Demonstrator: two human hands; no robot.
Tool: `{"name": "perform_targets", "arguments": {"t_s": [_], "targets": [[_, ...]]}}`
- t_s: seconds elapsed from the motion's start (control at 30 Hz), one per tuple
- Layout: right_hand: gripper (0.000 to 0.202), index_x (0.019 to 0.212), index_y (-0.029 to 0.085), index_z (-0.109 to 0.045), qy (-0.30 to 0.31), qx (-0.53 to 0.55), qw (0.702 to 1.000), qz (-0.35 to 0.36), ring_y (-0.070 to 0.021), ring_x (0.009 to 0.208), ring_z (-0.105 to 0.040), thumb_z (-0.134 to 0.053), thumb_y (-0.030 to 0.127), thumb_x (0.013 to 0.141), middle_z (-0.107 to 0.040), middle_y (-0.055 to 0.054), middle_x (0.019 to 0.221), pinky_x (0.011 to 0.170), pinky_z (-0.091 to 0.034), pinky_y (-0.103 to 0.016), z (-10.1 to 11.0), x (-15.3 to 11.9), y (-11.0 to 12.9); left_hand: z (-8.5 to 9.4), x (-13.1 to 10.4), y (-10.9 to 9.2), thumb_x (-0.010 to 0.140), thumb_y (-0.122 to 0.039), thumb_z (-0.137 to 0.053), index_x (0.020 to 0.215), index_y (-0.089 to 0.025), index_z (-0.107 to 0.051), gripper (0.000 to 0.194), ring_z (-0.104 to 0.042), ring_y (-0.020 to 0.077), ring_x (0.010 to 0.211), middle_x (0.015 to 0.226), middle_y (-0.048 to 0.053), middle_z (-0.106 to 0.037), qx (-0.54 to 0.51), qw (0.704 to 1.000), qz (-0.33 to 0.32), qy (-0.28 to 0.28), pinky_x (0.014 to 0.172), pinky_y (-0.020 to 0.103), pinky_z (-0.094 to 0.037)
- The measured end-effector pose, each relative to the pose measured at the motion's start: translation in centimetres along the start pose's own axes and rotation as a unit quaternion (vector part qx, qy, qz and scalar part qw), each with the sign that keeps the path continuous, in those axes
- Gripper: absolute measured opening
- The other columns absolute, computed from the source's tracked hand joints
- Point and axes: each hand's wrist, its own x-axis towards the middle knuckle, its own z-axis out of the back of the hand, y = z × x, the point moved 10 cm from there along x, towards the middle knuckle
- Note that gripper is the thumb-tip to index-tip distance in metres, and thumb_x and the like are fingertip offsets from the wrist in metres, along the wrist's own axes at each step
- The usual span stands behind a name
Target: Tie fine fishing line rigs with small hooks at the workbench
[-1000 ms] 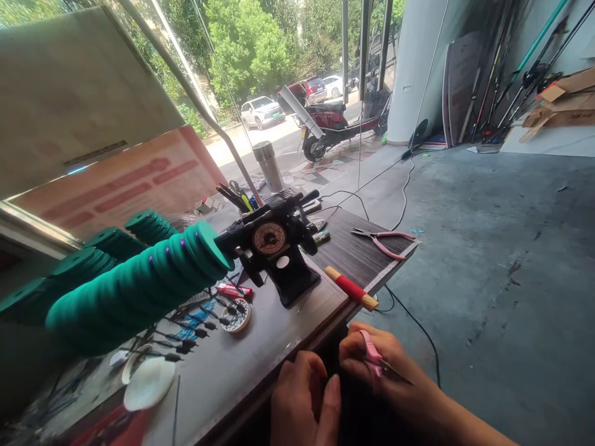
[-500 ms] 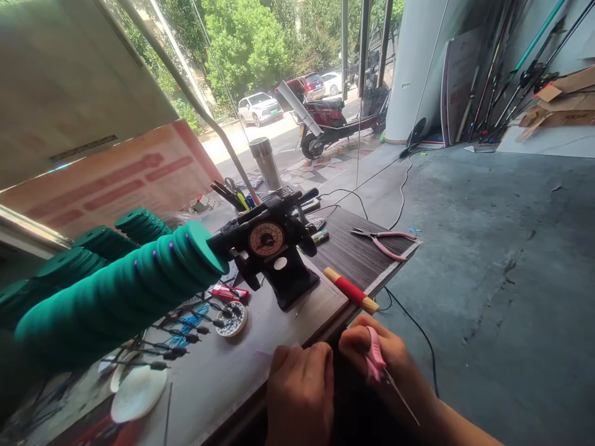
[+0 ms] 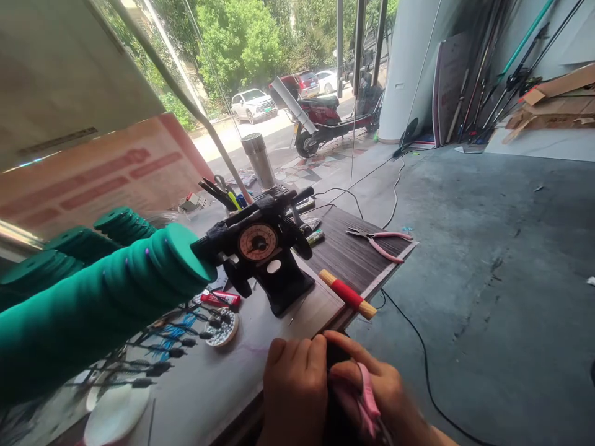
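Gripping pink-handled pliers point(image 3: 367, 402), the right hand point(image 3: 372, 390) presses against the clenched left hand point(image 3: 295, 390) at the counter point(image 3: 242, 371) edge. Whatever the left hand holds is hidden, so a slip could probably nip a finger.

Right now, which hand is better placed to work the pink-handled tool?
Right. The right hand is already closed around the pink-handled tool; the left hand is curled beside it at the table edge, apparently holding something small.

Place: a small street-front workshop, seemingly for fishing tackle
Bench: a cluttered worktable point(image 3: 260, 365) on the left; a black dial gauge device point(image 3: 260, 244); pink pliers point(image 3: 379, 238); green spools point(image 3: 93, 297) nearby
Far right: fishing rods point(image 3: 506, 74) leaning against the wall; bare concrete floor point(image 3: 488, 260)
Far side: an open front onto the street; a scooter point(image 3: 325, 121); parked cars point(image 3: 253, 104)
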Motion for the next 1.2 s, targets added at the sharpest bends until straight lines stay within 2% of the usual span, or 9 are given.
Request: {"name": "perform_targets", "arguments": {"t_s": [0.07,0.13,0.23,0.33,0.57,0.8,1.03,1.13,1.2], "targets": [[0.027,0.075,0.018,-0.064,-0.027,-0.083,0.993,0.077,-0.0236,0.080,-0.067,-0.040,0.016,0.085,-0.063,-0.017,0.113,0.060,-0.050,-0.029,0.2,0.0,1.8,0.2,0.1,0.1,0.087,-0.008,-0.041,0.065,-0.018,-0.057,0.029,-0.048,0.0140,0.044,0.046,-0.004,-0.051,-0.003,1.000,0.009,-0.009,0.055,0.030,-0.031],[0.030,0.074,0.017,-0.064,-0.042,-0.187,0.972,0.137,-0.0193,0.063,-0.067,-0.037,0.015,0.087,-0.065,-0.018,0.109,0.051,-0.046,-0.027,-0.1,-0.3,3.1,0.3,0.1,0.1,0.087,-0.008,-0.040,0.063,-0.019,-0.055,0.030,-0.048,0.0147,0.044,0.047,-0.004,-0.051,-0.010,1.000,0.014,-0.008,0.055,0.030,-0.030],[0.036,0.071,0.016,-0.063,-0.062,-0.256,0.952,0.156,-0.0175,0.054,-0.064,-0.032,0.014,0.088,-0.063,-0.020,0.112,0.045,-0.041,-0.027,-0.6,-0.8,3.4,0.1,0.1,0.0,0.087,-0.008,-0.040,0.067,-0.018,-0.057,0.028,-0.051,0.0155,0.046,0.049,-0.003,-0.054,-0.023,1.000,0.011,0.009,0.057,0.030,-0.030],[0.040,0.068,0.016,-0.063,-0.095,-0.268,0.946,0.156,-0.0170,0.053,-0.062,-0.029,0.015,0.089,-0.062,-0.020,0.115,0.045,-0.039,-0.028,-0.8,-1.3,3.1,0.1,0.1,0.1,0.088,-0.008,-0.038,0.069,-0.018,-0.057,0.029,-0.051,0.0160,0.047,0.050,-0.003,-0.055,-0.024,1.000,0.015,0.008,0.058,0.030,-0.030],[0.039,0.070,0.017,-0.065,-0.119,-0.281,0.939,0.156,-0.0134,0.045,-0.055,-0.031,0.014,0.089,-0.064,-0.016,0.113,0.044,-0.036,-0.029,-0.8,-1.5,3.0,0.2,-0.1,0.2,0.089,-0.009,-0.038,0.067,-0.018,-0.056,0.029,-0.051,0.0165,0.046,0.050,-0.003,-0.054,-0.034,0.999,0.022,0.004,0.057,0.030,-0.029],[0.038,0.068,0.015,-0.063,-0.111,-0.268,0.944,0.157,-0.0156,0.062,-0.064,-0.032,0.015,0.089,-0.062,-0.018,0.116,0.048,-0.038,-0.027,-0.6,-1.3,3.4,0.3,0.0,0.1,0.088,-0.008,-0.038,0.068,-0.018,-0.056,0.029,-0.052,0.0164,0.046,0.049,-0.003,-0.054,-0.022,1.000,0.016,-0.004,0.057,0.030,-0.029],[0.036,0.073,0.014,-0.065,-0.152,-0.250,0.939,0.179,-0.0141,0.056,-0.062,-0.033,0.014,0.090,-0.065,-0.018,0.110,0.047,-0.037,-0.026,0.2,-1.3,4.2,-0.1,-0.3,0.1,0.086,-0.006,-0.042,0.067,-0.019,-0.055,0.026,-0.049,0.0164,0.046,0.048,-0.003,-0.052,-0.023,1.000,0.021,-0.003,0.057,0.030,-0.029],[0.034,0.074,0.015,-0.066,-0.151,-0.257,0.937,0.182,-0.0135,0.053,-0.061,-0.035,0.012,0.088,-0.065,-0.018,0.111,0.046,-0.037,-0.026,0.5,-1.0,4.6,0.3,-0.7,0.5,0.089,-0.011,-0.038,0.080,-0.016,-0.058,0.023,-0.051,0.0165,0.048,0.052,-0.002,-0.056,-0.022,0.999,0.031,-0.015,0.057,0.031,-0.030],[0.033,0.074,0.015,-0.066,-0.135,-0.263,0.937,0.187,-0.0133,0.052,-0.060,-0.036,0.013,0.088,-0.066,-0.019,0.108,0.047,-0.037,-0.025,0.5,-0.8,4.9,0.4,-1.1,0.6,0.089,-0.013,-0.040,0.093,-0.012,-0.057,0.018,-0.055,0.0160,0.051,0.060,0.000,-0.062,-0.012,1.000,0.021,0.004,0.059,0.031,-0.032]]}}
